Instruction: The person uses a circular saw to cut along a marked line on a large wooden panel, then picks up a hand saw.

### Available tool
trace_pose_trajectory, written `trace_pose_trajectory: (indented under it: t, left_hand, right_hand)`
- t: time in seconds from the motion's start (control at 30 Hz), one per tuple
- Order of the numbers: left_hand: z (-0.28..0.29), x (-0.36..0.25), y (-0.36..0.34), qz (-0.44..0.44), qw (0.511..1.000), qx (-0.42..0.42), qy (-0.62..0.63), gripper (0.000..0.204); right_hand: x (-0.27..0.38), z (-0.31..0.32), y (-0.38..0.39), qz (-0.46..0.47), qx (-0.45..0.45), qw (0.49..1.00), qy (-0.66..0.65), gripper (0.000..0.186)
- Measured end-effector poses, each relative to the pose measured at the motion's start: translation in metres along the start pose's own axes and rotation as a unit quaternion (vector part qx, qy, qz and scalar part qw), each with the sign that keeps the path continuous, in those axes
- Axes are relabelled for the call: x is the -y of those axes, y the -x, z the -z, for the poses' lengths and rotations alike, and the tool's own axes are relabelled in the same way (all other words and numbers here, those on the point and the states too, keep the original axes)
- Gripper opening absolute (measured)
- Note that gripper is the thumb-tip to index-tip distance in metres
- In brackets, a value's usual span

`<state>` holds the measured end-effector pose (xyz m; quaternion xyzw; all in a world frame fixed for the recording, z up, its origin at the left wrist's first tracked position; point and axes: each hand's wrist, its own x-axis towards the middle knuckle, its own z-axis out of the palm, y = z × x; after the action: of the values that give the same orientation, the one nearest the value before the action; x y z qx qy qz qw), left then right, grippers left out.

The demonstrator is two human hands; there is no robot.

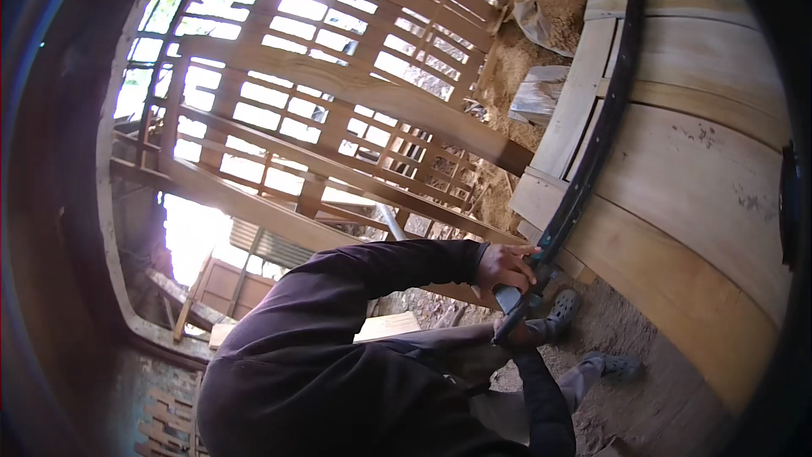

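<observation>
A long dark bar clamp [611, 110] lies across a pale wooden panel [694, 152] made of several boards. My left hand [506, 269] is closed around the near end of the clamp, with its fingers bent over the metal part there. Just below it, my right hand [524, 336] grips the dark handle [510, 322] at the clamp's screw end. That hand is partly hidden by the handle and by shadow. Both forearms are in dark sleeves.
At the right rim is another dark metal piece [790, 203] against the panel. Slatted wooden frames [338, 59] and long planks [372, 93] stand at the left and far side. Wood shavings and a sack [550, 4] lie beyond. My shoes [562, 311] rest on the dirt floor.
</observation>
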<state>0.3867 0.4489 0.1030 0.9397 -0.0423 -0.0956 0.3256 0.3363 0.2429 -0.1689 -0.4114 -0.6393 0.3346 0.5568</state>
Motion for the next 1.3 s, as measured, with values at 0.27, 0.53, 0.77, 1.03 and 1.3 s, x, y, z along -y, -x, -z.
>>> trace_pose_trajectory:
  t: [0.27,0.53,0.77,1.03,1.3]
  left_hand:
    - [0.004,0.001,0.016,0.050,0.998,0.010,-0.020,0.041]
    - [0.018,0.005,0.007,0.019,0.998,-0.041,0.031,0.030]
    - [0.013,0.004,0.004,-0.020,0.997,-0.060,0.043,0.038]
    - [0.009,0.005,0.008,0.017,0.999,-0.021,0.023,0.050]
    - [0.013,0.011,0.017,0.024,1.000,-0.008,0.007,0.059]
  right_hand:
    - [0.112,0.165,-0.011,-0.273,0.197,0.939,0.068,0.039]
    - [0.137,0.187,-0.043,-0.418,0.359,0.834,-0.045,0.033]
    - [0.157,0.186,-0.023,-0.632,0.032,0.285,-0.720,0.020]
    - [0.227,0.038,-0.124,-0.378,-0.363,0.197,-0.829,0.016]
    - [0.160,-0.058,-0.118,-0.518,-0.403,0.559,-0.507,0.010]
